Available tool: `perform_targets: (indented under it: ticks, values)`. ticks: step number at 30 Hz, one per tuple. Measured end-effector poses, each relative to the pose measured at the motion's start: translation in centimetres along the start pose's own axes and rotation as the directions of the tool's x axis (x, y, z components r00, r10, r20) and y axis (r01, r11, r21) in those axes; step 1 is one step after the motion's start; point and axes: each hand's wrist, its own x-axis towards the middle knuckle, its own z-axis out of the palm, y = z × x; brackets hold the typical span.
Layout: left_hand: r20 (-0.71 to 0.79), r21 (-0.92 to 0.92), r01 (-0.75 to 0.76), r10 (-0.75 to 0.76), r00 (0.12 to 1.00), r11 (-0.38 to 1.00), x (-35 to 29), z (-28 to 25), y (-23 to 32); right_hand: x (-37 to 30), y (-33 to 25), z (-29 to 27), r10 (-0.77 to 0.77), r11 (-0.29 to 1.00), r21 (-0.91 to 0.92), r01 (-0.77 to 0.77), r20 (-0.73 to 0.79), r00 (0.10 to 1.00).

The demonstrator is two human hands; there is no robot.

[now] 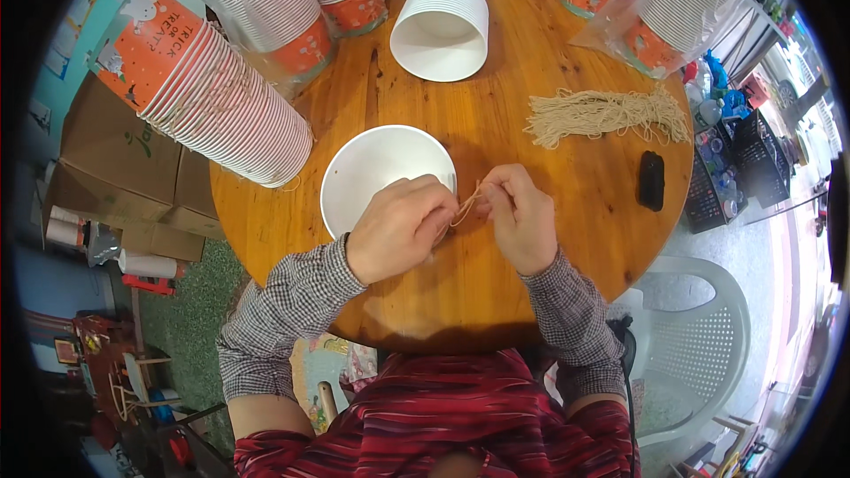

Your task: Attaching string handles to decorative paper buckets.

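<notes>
Above the near half of the wooden table, my left hand [403, 226] and my right hand [522, 219] face each other with fingers pinched. A thin tan string [467, 205] runs between their fingertips. Just under and behind my left hand stands a white paper bucket [376, 173], its mouth facing up and its inside plain white. My left hand overlaps the bucket's near right rim; whether it touches the rim I cannot tell. To the right lies a loose bundle of the same tan string [606, 115].
A tall leaning stack of orange-printed paper buckets [221, 106], strings hanging along it, stands at left. More buckets lie on their side [440, 35] at the back. Bagged stacks [682, 9] line the far edge. A small black object [651, 181] rests right; a plastic chair [695, 336] stands beyond.
</notes>
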Motion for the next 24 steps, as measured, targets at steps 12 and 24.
perform_targets:
  ticks: [12, 24]
  values:
    - [0.056, -0.238, 0.197, -0.189, 0.98, 0.951, 2.0, -0.3, -0.5, 0.4, -1.5, -0.1, -0.087, 0.996, -0.03, 0.089, 0.057, 0.995]
    - [0.102, -0.137, -0.042, 0.056, 0.993, 0.99, 1.3, 0.5, -1.1, 1.9, -1.6, -4.4, 0.248, 0.591, 0.785, -0.188, 0.046, 0.968]
